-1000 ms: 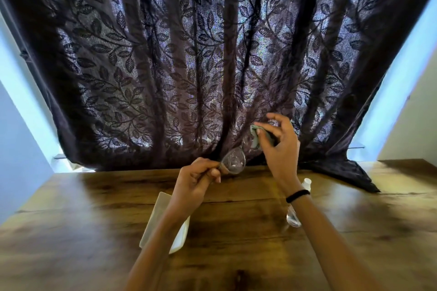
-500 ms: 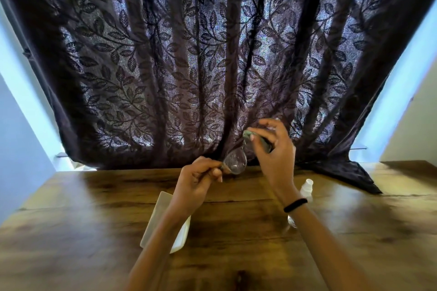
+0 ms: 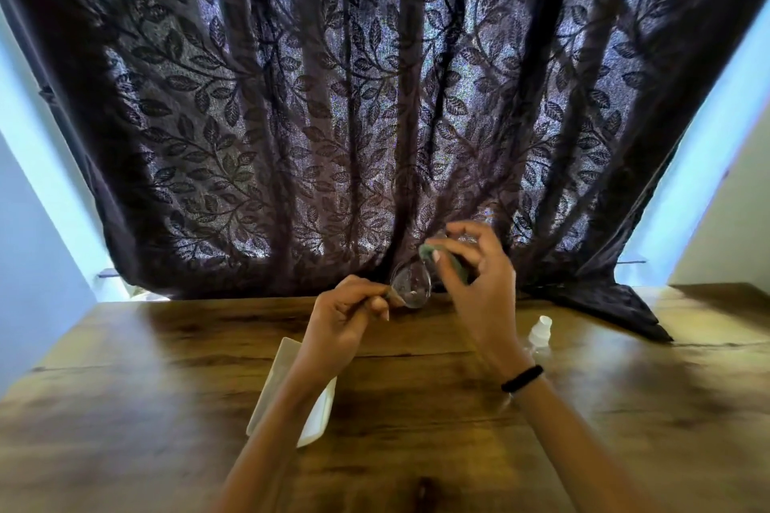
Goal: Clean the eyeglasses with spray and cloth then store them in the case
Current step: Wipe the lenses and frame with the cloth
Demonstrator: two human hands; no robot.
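Forearms reach up from the bottom edge over a brown wooden tabletop (image 3: 416, 450). Under the left wrist lies a flat white rectangular glasses case (image 3: 321, 412), partly covered by that arm. Just right of the right wrist, which wears a black band (image 3: 523, 378), stands a small clear spray bottle with a white cap (image 3: 541, 331). Farther out, the left hand (image 3: 341, 325) is curled closed, pinching one end of the clear-lensed eyeglasses (image 3: 412, 285), held above the table's far edge. The right hand (image 3: 479, 275), fingers loosely bent, pinches a small grey-green cleaning cloth (image 3: 448, 260) against the glasses' other side, which is blurred. Beyond both hands hangs a dark leaf-patterned curtain (image 3: 333, 96).
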